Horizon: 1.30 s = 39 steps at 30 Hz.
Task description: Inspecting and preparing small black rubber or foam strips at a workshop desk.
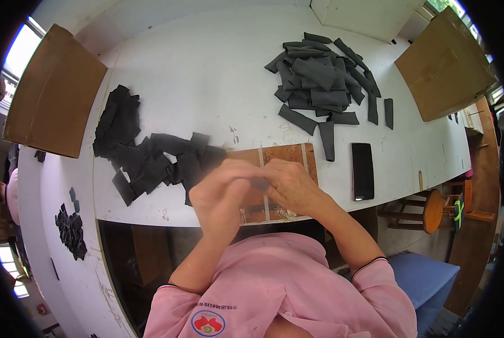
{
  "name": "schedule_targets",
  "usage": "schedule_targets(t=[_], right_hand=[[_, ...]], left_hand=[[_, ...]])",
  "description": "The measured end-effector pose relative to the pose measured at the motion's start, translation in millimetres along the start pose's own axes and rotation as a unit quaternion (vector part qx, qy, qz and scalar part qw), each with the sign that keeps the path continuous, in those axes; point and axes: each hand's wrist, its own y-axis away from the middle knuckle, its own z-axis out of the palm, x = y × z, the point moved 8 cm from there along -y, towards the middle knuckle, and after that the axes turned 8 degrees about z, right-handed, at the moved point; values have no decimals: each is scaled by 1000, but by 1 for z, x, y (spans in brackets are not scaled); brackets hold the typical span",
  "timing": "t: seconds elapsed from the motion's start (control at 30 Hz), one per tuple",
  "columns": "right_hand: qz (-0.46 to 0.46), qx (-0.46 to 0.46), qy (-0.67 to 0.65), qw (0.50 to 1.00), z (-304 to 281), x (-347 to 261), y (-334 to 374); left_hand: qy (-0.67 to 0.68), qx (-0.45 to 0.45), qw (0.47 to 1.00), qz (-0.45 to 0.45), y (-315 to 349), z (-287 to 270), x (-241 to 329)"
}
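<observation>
My left hand (221,188), smeared by motion, is curled in front of me over the near edge of the table. Against it, fingertips bent inward, is my right hand (291,183). Between the two, a dark grey fabric piece (259,183) shows in part; fingers cover most of it. Beneath the hands lies a brown board (288,153) with pale strips across it. Flat dark fabric pieces (150,163) spread loosely beside my left hand. Beyond my right hand rises a heap of dark grey folded or tube-like fabric strips (319,79).
A black phone (362,170) lies right of the board. Cardboard boxes stand at the left (58,96) and right (446,67) on the white table (201,73). Dark scraps (72,231) sit on a surface further left. A wooden stool (432,211) and blue-covered seat (421,276) are at the right.
</observation>
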Motion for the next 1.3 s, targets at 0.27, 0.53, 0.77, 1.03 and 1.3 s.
schedule_targets(t=[0.27, 0.53, 0.77, 1.03, 1.3], right_hand=[[-44, 8, 115, 992, 11, -11, 0], [-19, -16, 71, 997, 13, -10, 0], [137, 49, -321, 936, -71, 26, -63], [315, 18, -305, 898, -1, 41, 35], [171, 28, -168, 970, 15, -20, 36]], left_hand=[[150, 131, 978, -68, 13, -27, -22], [91, 93, 987, -90, 14, -27, -26], [-467, 275, 837, -80, 4, -159, -64], [-585, 200, 761, -197, -14, -244, -115], [-69, 110, 973, -189, 0, -110, -27]])
